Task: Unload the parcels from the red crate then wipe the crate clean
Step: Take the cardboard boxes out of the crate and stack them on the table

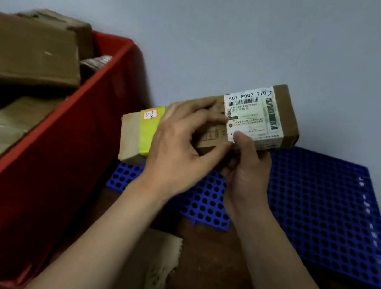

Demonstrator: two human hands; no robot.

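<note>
**A:** Where is the parcel found?

**B:** The parcel (212,125) is held in the air, just right of the crate (58,147) and above the mat (324,212). It is grasped by both hands: the left grip (179,147) is curled over its top face, and the right grip (247,176) is wrapped round its near edge, with the thumb pressed on the label (252,114).

**A:** And what is left in the crate?

**B:** More boxes (30,54) are piled there, some above the rim. Unloading is judged to be far from done, so wiping cannot be started yet.

**A:** What could go wrong?

**B:** The parcel is held near its middle, with both ends overhanging. If one grip is let go before it is set down, it could tip and be dropped. The label could be creased or peeled by the thumb. The leaning pile could also slide if a lower box is pulled out first.
</note>
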